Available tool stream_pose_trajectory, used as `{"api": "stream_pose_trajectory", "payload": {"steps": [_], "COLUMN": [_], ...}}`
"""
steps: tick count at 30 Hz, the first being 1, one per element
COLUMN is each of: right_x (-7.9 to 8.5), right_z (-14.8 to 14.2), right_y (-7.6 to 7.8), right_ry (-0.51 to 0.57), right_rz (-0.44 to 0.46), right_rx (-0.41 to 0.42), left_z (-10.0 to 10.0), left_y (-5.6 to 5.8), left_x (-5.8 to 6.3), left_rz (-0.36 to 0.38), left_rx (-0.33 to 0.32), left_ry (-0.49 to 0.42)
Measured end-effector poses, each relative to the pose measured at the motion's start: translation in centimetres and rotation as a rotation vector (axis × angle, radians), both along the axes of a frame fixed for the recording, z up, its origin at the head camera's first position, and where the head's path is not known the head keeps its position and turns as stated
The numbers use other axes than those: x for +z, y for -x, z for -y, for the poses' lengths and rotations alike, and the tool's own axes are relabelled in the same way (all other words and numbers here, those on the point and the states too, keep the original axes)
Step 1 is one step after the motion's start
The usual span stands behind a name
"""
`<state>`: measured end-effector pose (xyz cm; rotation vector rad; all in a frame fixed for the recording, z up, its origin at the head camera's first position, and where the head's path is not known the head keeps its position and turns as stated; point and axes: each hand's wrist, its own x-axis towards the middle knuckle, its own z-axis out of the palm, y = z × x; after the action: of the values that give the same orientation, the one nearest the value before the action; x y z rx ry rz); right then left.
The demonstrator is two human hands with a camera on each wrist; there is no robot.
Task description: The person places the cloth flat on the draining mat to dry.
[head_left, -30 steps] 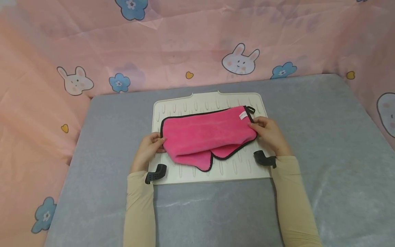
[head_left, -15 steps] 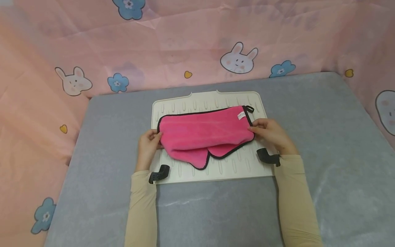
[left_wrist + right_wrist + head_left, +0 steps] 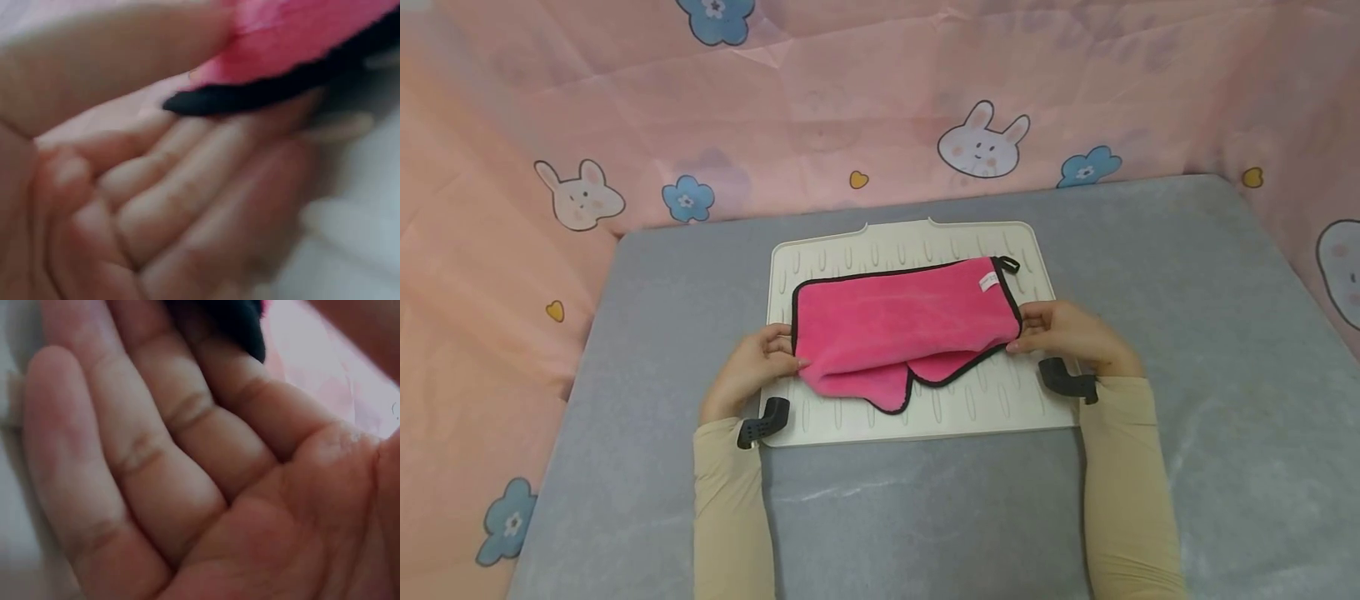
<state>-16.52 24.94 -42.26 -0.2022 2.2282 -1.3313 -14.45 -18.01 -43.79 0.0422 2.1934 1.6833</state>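
A folded pink towel (image 3: 902, 312) with black edging, a white tag and a black loop lies on a cream ribbed tray (image 3: 842, 427). Its lower front layer hangs forward in a loose, uneven flap. At its lower left corner my left hand (image 3: 751, 371) pinches it, thumb on top. The left wrist view shows the fingers (image 3: 187, 181) of that hand extending beneath the black edge. My right hand (image 3: 1071, 336) pinches the lower right corner, thumb at the front edge. In the right wrist view, the dark edging (image 3: 240, 328) lies over the fingers; the thumb tip is out of frame.
A grey cloth-covered table (image 3: 910, 517) bears the tray. Behind it and along the sides hangs a pink curtain (image 3: 820, 108) printed with rabbits and flowers. Black wrist-worn devices (image 3: 766, 422) stick out from both beige sleeves.
Both hands have slid down the towel's short sides to its lower corners. The left hand dipped inward, then moved back out. The towel shifted slightly left and back; the tray stays put.
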Motion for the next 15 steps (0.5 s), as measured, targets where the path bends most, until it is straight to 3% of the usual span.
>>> {"api": "stream_pose_trajectory", "payload": {"steps": [6,9,15], "right_x": [-0.21,-0.09,0.05], "right_z": [0.36,0.48,0.54], "right_y": [0.09,0.07,-0.05], "right_ry": [0.017,0.073,0.287], "right_rz": [-0.095,-0.105,-0.128], "right_rx": [-0.035,-0.094,-0.191], "left_z": [-1.04,-1.13,-1.19], "left_y": [0.25,0.24,0.26], "left_x": [-0.17,-0.13,-0.04], "left_rz": [-0.016,-0.026,-0.047], "left_rx": [0.15,0.178,0.209], "left_ry": [-0.094,-0.108,-0.123]}}
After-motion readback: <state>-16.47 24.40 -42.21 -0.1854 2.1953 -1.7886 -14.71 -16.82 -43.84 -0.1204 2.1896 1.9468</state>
